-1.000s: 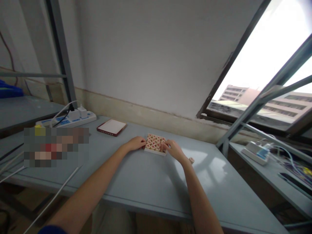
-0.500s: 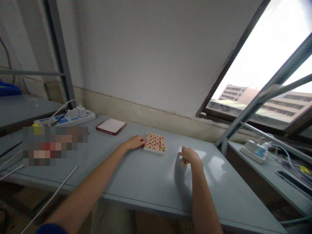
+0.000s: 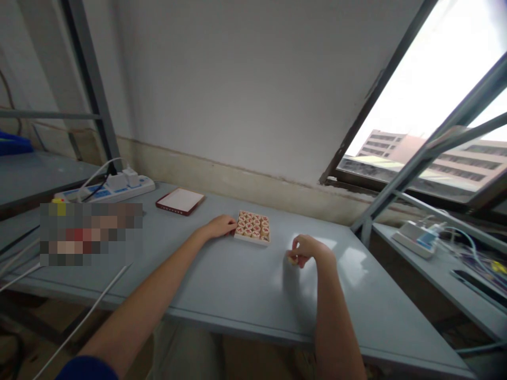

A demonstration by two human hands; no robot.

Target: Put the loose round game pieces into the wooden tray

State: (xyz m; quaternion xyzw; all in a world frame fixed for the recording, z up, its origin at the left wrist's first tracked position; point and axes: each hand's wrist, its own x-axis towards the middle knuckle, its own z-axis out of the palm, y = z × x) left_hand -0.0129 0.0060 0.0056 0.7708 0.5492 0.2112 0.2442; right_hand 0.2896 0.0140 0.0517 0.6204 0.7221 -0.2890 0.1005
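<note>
A small square tray (image 3: 253, 241) of round wooden pieces with red markings sits on the grey-blue table (image 3: 237, 285). My left hand (image 3: 222, 226) rests at the tray's left edge, its fingers closed on that edge. To the right of the tray, my right hand (image 3: 307, 250) pinches a small round wooden piece (image 3: 292, 260) just over the table top. A flat box lid (image 3: 180, 201), white with a dark red rim, lies further back on the left.
A white power strip (image 3: 144, 188) with plugs and cables lies at the back left, near a blurred-out patch. Another power strip (image 3: 415, 238) and a phone (image 3: 479, 287) rest on the right-hand surface. Metal bed-frame bars slant up on both sides.
My right hand has shifted slightly left and turned, with the round piece between its fingers. My left hand stays at the tray's edge. The camera view has tilted a little.
</note>
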